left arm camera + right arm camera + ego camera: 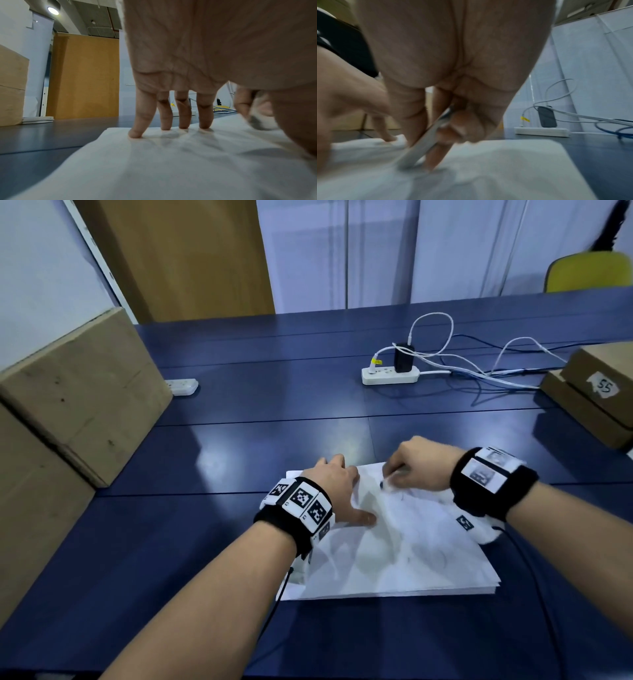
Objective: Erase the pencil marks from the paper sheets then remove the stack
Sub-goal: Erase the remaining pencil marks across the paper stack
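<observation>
From the head camera, a stack of white paper sheets [404,546] lay on the dark blue bench [191,542], close to the person. The left hand [337,486] rested on the stack's far left part, fingers straight and spread, thumb pressed flat on the top sheet. The right hand [419,465] hovered low over the far edge of the stack, its grip clamped on a small white eraser with a dark tip [388,481] that met the paper. Faint pencil lines showed across the top sheet. Farther off stood a white power strip with a black charger and white cables [390,374], and brown cardboard boxes [78,395] at the left.

In the left wrist view, four straight fingertips [135,133] pressed down on the white sheets [171,169], the grip apart and holding nothing. The right hand [243,102] appeared blurred behind them.

In the right wrist view, blurred, the thumb and fingers [467,127] pinched the pale eraser [423,147], which slanted down to touch the paper [505,175]. The left hand [351,94] rested on the sheets just beside it.
</observation>
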